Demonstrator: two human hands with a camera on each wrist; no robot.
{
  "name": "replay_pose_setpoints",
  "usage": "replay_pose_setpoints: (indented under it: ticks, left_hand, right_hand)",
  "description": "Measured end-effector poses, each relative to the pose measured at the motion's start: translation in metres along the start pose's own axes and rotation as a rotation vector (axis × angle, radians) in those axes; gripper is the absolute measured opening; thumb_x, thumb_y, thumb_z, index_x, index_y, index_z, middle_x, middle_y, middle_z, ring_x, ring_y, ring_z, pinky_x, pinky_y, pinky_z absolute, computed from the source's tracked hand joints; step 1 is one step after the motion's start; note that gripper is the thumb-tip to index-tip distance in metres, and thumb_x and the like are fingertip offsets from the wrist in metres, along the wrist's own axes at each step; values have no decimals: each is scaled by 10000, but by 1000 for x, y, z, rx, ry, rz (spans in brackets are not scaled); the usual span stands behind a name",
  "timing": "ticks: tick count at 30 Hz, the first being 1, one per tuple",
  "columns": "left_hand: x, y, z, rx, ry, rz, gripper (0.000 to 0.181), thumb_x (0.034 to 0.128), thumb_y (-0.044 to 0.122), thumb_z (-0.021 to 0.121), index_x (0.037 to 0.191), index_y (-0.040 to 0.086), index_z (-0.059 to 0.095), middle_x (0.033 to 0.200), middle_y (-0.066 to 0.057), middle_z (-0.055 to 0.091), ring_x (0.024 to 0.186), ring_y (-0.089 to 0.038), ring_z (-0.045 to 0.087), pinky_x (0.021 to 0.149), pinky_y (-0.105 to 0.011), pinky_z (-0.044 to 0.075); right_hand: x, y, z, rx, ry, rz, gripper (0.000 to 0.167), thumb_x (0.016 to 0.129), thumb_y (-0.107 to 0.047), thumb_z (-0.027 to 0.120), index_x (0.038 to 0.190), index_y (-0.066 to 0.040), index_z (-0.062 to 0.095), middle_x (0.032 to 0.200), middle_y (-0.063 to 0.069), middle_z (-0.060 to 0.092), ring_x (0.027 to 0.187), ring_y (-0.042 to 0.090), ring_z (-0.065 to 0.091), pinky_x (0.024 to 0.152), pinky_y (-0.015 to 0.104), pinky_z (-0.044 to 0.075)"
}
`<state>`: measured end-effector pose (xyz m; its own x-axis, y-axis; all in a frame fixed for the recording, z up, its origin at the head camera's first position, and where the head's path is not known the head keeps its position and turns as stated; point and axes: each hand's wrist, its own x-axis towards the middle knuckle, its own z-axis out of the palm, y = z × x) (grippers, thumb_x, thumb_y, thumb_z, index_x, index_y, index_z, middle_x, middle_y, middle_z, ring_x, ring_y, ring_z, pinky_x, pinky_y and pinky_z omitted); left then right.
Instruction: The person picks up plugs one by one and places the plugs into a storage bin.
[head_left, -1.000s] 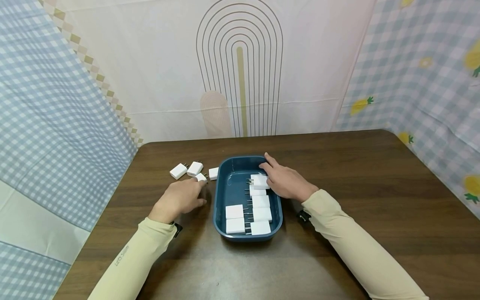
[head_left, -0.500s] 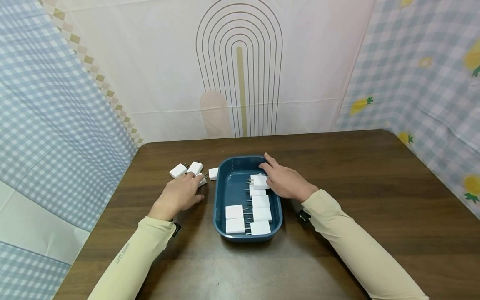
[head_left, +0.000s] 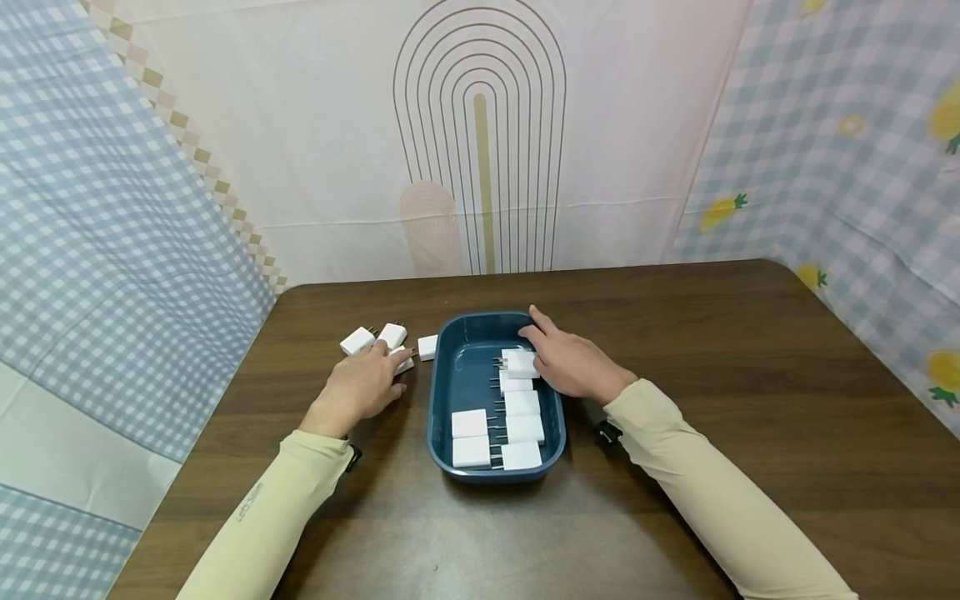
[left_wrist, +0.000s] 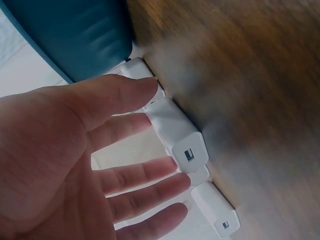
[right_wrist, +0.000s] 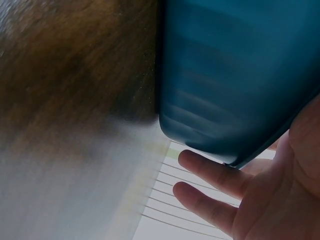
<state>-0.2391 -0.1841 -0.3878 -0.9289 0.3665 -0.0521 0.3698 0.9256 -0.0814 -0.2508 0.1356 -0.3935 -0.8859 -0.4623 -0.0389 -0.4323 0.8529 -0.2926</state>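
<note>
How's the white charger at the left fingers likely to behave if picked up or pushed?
Likely stiff: the charger looks like a hard moulded shell. Its smooth sides may slip a little in the fingers. Being flat-faced and boxy, it should slide rather than roll, though the protruding prongs could snag.

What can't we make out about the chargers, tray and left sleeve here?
Head: charger under the left hand, partly hidden by that hand.
Head: right end of the next charger, hidden by the tray.
Head: print on the left sleeve, too small to read.
Left wrist: rest of the tray, cut off by the top edge.
Right wrist: tray contents, hidden by its outer wall.
</note>
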Motion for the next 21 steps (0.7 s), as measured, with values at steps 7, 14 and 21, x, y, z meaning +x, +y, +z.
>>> replay_pose_setpoints:
  ticks: [7,14,21]
  left_hand:
    - [3,-3,2,-40,35,9,471,908,227,722,1351,117,606,1181,-241,626,1083,-377,630,925,-534,546]
    - [2,-3,4,-39,41,6,487,883,231,760,1328,127,594,1163,-242,649,1066,-380,643,880,-540,558]
    - [3,-4,5,-67,7,18,472,868,202,773,1277,111,556,1071,-204,705,924,-347,705,769,-529,580]
  right_hand:
    - [1,1,1,4,4,0,474,1046,-162,450,1511,-72,427,1697,201,111,1204,315,664,878,440,589]
    - [1,0,0,5,-1,3,477,1047,-165,444,1515,-76,422,1698,198,108,1156,298,682,856,432,587]
    - [1,0,1,7,1,4,473,1045,-161,452,1511,-82,429,1698,193,119,1150,297,689,881,442,588]
